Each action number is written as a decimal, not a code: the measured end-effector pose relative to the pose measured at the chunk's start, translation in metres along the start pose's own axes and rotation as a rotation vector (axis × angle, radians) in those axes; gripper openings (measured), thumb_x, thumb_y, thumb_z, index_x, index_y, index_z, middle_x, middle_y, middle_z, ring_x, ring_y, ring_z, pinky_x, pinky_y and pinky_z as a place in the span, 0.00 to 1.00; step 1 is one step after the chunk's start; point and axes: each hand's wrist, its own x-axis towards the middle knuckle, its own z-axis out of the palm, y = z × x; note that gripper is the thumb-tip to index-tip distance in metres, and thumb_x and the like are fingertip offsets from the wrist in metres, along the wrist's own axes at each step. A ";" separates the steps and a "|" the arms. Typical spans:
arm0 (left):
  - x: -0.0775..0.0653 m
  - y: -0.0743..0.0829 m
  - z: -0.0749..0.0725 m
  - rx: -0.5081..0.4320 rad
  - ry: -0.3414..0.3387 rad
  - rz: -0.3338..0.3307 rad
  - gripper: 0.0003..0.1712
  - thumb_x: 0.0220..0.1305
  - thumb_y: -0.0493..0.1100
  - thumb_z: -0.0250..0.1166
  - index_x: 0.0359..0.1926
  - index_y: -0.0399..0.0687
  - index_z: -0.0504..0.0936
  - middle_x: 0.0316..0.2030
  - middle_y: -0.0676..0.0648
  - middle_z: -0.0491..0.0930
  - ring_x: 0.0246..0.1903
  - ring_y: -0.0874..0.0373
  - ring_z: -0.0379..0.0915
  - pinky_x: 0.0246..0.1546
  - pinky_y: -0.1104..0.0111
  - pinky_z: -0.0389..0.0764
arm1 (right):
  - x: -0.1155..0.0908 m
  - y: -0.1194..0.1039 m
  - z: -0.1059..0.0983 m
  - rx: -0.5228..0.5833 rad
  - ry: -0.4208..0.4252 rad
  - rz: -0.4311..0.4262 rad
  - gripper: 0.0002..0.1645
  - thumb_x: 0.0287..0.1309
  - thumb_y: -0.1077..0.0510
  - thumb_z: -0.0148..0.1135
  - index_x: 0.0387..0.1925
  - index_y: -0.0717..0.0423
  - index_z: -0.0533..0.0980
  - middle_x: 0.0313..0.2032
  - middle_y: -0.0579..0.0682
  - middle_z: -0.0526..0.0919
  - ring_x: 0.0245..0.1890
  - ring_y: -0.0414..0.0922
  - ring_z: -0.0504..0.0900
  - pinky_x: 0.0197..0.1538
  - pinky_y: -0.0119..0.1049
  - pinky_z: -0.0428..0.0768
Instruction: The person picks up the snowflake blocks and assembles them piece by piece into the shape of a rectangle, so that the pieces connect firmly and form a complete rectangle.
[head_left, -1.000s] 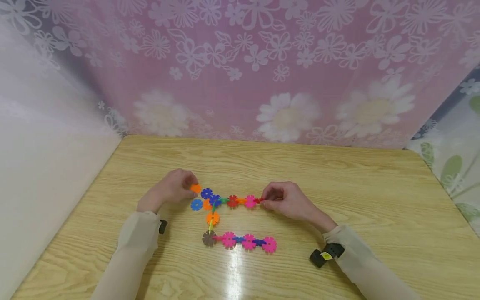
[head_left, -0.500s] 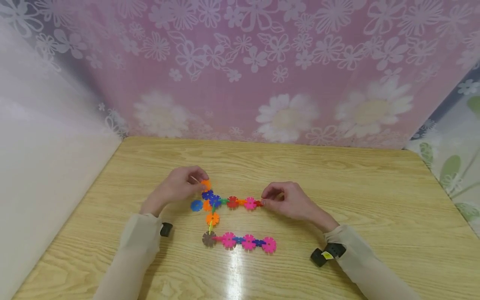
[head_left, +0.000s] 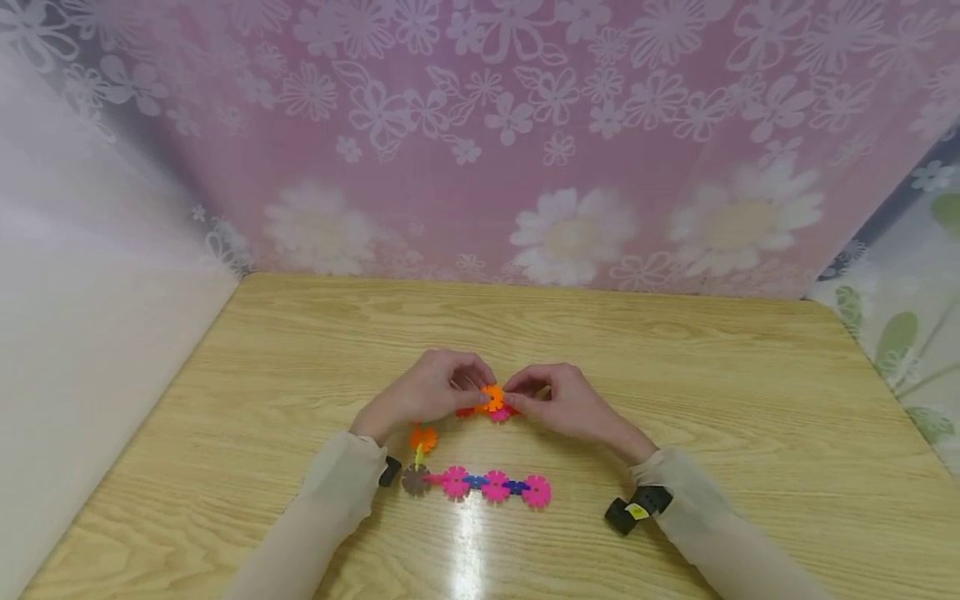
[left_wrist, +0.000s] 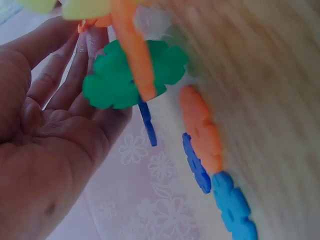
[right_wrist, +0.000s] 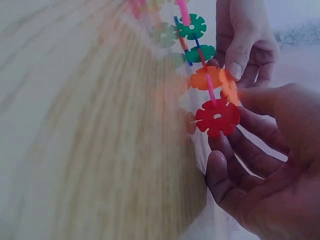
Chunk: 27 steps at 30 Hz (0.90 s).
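A chain of notched plastic flower discs lies on the table, partly hidden behind my hands in the head view. My left hand (head_left: 435, 387) pinches a separate orange disc (head_left: 492, 398) over the chain's upper row. Facing it, my right hand (head_left: 566, 408) holds the row's end, a red disc (right_wrist: 217, 117), with a finger right at the orange disc. A green disc (left_wrist: 135, 72) of the chain shows by the left palm in the left wrist view. The lower row ends in a pink disc (head_left: 537, 491), joined back to a brown disc (head_left: 416, 479).
Beyond the chain in the left wrist view lie an orange disc (left_wrist: 201, 127), a dark blue disc (left_wrist: 196, 164) and a light blue disc (left_wrist: 232, 207). Wood-grain table (head_left: 712, 350) surrounds the chain, with a flowered curtain (head_left: 450, 192) behind its far edge.
My left hand has carried the orange disc rightward from beside the dark blue disc to the row's right end. The right hand stays near there, shifted slightly left.
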 end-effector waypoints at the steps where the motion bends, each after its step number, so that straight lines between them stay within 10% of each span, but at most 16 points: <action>1: 0.001 -0.001 0.001 0.004 -0.004 0.000 0.08 0.68 0.44 0.70 0.46 0.55 0.86 0.40 0.56 0.87 0.40 0.64 0.82 0.45 0.67 0.83 | 0.001 -0.001 0.001 -0.006 -0.004 -0.003 0.08 0.66 0.52 0.68 0.44 0.46 0.86 0.38 0.42 0.88 0.38 0.38 0.83 0.40 0.31 0.81; 27: -0.006 -0.018 -0.008 0.105 -0.026 0.000 0.02 0.68 0.45 0.70 0.36 0.54 0.87 0.36 0.57 0.86 0.37 0.64 0.81 0.47 0.66 0.82 | 0.033 -0.001 -0.010 -0.111 -0.056 0.009 0.11 0.67 0.54 0.65 0.47 0.53 0.85 0.39 0.48 0.88 0.36 0.41 0.84 0.40 0.36 0.83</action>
